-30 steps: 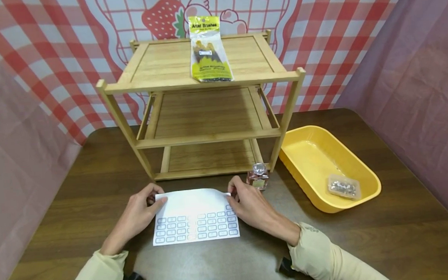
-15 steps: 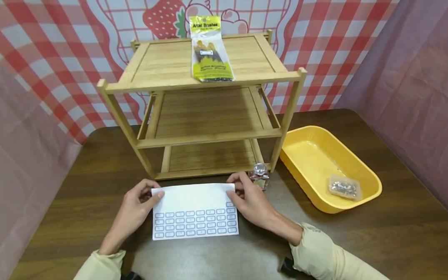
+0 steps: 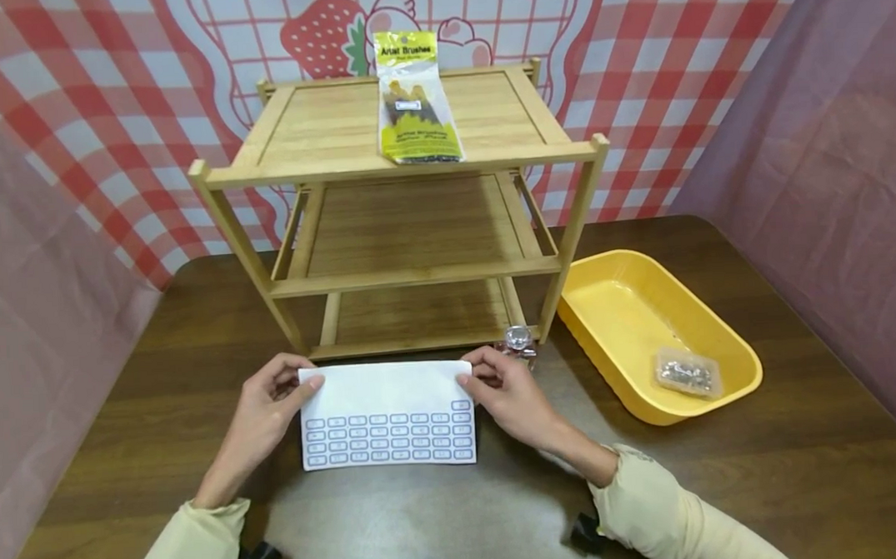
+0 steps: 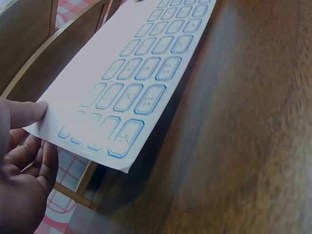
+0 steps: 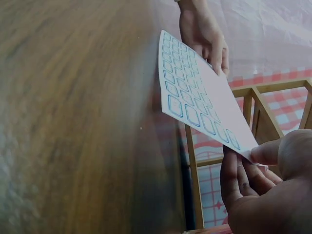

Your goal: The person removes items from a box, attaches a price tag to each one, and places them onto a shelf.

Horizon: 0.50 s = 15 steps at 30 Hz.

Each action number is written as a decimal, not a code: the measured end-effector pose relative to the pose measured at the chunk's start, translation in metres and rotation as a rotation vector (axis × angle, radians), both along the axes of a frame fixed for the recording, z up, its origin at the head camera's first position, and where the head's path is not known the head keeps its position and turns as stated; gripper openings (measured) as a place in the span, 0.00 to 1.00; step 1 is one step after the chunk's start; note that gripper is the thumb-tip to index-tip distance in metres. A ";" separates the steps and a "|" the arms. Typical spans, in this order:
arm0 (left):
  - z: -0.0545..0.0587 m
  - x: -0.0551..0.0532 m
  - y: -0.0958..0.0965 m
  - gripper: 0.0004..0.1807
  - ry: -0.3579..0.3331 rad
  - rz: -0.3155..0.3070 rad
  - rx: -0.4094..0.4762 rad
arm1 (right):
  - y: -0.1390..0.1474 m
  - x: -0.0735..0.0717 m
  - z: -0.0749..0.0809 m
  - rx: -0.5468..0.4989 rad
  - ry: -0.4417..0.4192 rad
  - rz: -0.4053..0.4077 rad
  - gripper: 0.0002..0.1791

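A white sheet of blue-framed label stickers (image 3: 387,415) is held above the table between both hands, its upper part blank and rows of small labels below. My left hand (image 3: 267,404) pinches the upper left corner between thumb and fingers; the left wrist view shows the thumb on top of the sheet (image 4: 102,92). At the upper right corner, my right hand (image 3: 509,398) pinches the sheet the same way, with its fingers underneath in the right wrist view. Just behind the right hand stands a small perfume bottle (image 3: 519,340) with a clear faceted cap, partly hidden by that hand.
A three-tier wooden shelf (image 3: 410,274) stands behind the hands. On its top tier lies an artist brushes packet (image 3: 418,106) bearing a small label. To the right, a yellow tray (image 3: 623,338) holds a clear box of small metal pieces (image 3: 688,373).
Both hands have raised the label sheet slightly toward the shelf, and its curled top edge now lies straighter. The right hand now covers more of the perfume bottle.
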<state>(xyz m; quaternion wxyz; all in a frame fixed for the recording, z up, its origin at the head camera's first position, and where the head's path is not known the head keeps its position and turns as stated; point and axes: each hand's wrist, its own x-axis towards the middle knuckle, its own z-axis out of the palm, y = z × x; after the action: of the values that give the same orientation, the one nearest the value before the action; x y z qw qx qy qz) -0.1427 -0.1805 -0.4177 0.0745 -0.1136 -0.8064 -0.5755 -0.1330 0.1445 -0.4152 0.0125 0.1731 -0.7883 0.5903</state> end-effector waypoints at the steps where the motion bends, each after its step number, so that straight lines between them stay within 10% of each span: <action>1: 0.000 0.000 0.000 0.06 -0.001 -0.002 0.005 | 0.000 0.000 0.001 -0.009 -0.009 -0.002 0.08; 15: 0.006 -0.001 0.004 0.09 0.002 -0.029 -0.071 | 0.005 0.004 0.017 -0.129 -0.130 0.029 0.05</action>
<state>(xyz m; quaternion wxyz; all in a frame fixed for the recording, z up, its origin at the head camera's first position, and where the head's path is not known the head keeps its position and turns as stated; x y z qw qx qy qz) -0.1439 -0.1764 -0.4113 0.0630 -0.1285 -0.8244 -0.5476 -0.1293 0.1491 -0.3986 -0.0361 0.1448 -0.7453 0.6498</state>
